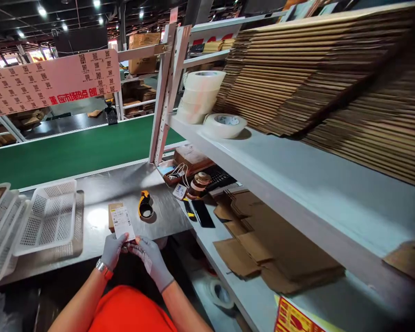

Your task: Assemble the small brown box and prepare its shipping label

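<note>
Both of your gloved hands meet low at the near edge of the steel table [131,189], pinching a white printed slip [122,223]. Your left hand [112,250] grips its lower left corner, fingers closed on the paper. Your right hand [149,256] closes on its lower right edge, thumb on top. The slip rises up and away from your fingertips, its top edge lying over a small brown box [111,215] on the table. Just right of the box lies a yellow and black tape cutter [145,205]. Left of your hands sit white mesh baskets [47,216]. A green conveyor [69,150] runs behind the table. To your right, a shelf [297,180] holds tape rolls [224,125] and stacked flat cardboard [332,78].
</note>
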{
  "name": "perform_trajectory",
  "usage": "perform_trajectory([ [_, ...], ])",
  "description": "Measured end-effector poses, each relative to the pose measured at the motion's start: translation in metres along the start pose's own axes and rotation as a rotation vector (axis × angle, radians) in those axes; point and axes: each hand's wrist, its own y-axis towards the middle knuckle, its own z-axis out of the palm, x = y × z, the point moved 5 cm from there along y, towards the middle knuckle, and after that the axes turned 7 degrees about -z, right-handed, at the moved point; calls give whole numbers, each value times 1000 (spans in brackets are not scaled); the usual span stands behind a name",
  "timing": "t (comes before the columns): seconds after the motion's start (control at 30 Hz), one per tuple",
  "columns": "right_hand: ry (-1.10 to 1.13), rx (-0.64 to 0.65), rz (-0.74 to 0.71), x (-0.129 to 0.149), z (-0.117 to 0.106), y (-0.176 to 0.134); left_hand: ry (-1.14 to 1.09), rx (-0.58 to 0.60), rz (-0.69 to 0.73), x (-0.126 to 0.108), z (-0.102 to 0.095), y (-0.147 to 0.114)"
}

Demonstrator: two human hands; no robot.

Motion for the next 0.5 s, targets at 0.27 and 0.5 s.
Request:
perform_trajectory([
  [0.27, -46, -31, -31, 1, -3, -1, -9, 33, -21, -2, 4, -6],
  [0.5, -107, -24, -71, -3, -7, 2, 64, 47, -23, 0, 7, -9],
])
